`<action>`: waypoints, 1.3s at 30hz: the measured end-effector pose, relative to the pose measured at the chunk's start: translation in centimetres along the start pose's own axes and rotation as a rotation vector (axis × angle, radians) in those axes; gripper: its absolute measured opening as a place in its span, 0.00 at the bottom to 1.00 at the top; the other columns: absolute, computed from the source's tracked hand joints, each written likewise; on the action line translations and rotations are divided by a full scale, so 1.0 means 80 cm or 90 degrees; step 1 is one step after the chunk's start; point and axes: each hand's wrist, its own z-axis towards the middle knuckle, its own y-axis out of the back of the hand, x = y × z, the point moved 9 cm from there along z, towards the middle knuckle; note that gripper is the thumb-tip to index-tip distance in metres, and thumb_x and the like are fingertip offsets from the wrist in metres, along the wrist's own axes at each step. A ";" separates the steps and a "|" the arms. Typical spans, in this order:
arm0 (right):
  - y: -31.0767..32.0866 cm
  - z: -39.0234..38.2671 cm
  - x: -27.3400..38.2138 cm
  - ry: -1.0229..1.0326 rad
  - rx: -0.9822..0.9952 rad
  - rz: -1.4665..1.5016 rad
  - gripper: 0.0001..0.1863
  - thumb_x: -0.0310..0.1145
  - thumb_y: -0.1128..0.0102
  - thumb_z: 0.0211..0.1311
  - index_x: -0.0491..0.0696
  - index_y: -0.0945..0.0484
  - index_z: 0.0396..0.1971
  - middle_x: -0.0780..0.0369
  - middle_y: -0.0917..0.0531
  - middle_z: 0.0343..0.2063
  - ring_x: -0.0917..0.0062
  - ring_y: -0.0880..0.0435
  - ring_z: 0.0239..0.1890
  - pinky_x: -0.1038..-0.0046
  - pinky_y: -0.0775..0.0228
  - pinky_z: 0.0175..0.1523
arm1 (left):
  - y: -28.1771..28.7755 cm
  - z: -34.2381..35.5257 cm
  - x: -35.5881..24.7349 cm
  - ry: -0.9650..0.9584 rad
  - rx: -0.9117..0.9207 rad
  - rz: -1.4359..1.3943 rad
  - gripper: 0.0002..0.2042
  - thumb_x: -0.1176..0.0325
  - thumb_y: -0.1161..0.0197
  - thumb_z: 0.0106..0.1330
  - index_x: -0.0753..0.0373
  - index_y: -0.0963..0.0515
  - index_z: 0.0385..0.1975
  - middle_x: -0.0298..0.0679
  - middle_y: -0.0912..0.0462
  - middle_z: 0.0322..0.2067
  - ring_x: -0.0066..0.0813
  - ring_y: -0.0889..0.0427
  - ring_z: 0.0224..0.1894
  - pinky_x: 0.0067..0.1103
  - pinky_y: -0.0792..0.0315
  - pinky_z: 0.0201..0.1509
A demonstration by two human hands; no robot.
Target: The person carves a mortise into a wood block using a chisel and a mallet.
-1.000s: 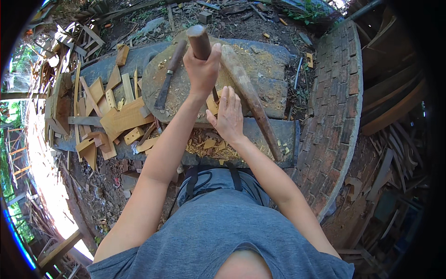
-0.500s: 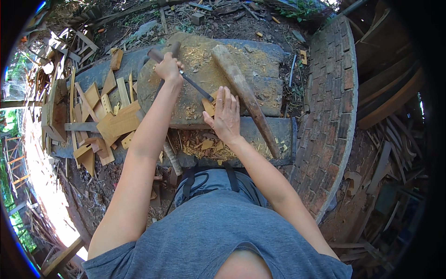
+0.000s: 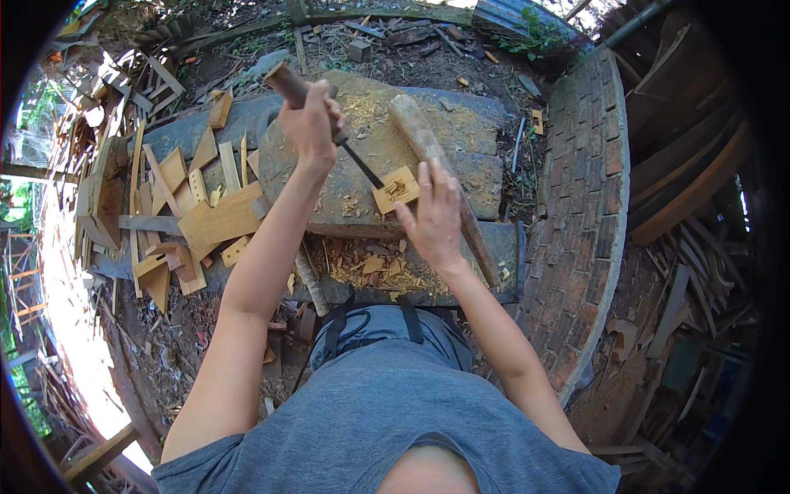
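My left hand (image 3: 311, 128) is closed around the brown wooden handle of a chisel (image 3: 362, 163). Its dark, narrow blade slants down so the tip meets the left edge of a small, pale wooden block (image 3: 397, 189). A recessed pattern is cut into the block's top face. My right hand (image 3: 436, 216) grips the block's right side, thumb on the near edge and fingers along the far one. Under the block is a thick wooden work slab (image 3: 350, 218) strewn with chips. Part of another dark tool shows behind my left hand, mostly hidden.
A long, rounded wooden bar (image 3: 448, 181) lies diagonally beyond my right hand. Wood offcuts (image 3: 218, 221) are heaped on the left. A stick-like handle (image 3: 310, 280) leans below the slab, near wood shavings (image 3: 374, 265). A low brick wall (image 3: 576, 214) stands on the right.
The chisel has become steeper, its handle raised. My right hand has shifted right and uncovered the carved face of the block. The view has moved slightly.
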 end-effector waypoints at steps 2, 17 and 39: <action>0.024 -0.004 -0.035 -0.085 -0.015 -0.143 0.40 0.42 0.37 0.63 0.42 0.44 0.70 0.47 0.39 0.67 0.52 0.41 0.68 0.55 0.49 0.71 | -0.026 -0.010 0.004 -0.017 0.053 0.025 0.09 0.71 0.36 0.64 0.63 0.31 0.30 0.34 0.29 0.18 0.21 0.29 0.15 0.20 0.35 0.15; -0.003 -0.036 -0.102 -0.210 0.018 -0.119 0.43 0.32 0.34 0.57 0.47 0.46 0.71 0.56 0.24 0.48 0.58 0.21 0.48 0.60 0.24 0.47 | -0.075 -0.028 0.030 -0.097 0.159 0.144 0.13 0.67 0.35 0.66 0.64 0.31 0.24 0.34 0.29 0.12 0.20 0.30 0.09 0.19 0.36 0.12; -0.002 -0.030 -0.099 -0.224 0.044 -0.157 0.43 0.34 0.33 0.56 0.46 0.44 0.70 0.57 0.24 0.50 0.61 0.20 0.46 0.63 0.22 0.45 | -0.098 -0.039 0.041 -0.035 0.245 0.123 0.12 0.64 0.36 0.67 0.65 0.28 0.30 0.34 0.28 0.14 0.20 0.30 0.11 0.19 0.36 0.14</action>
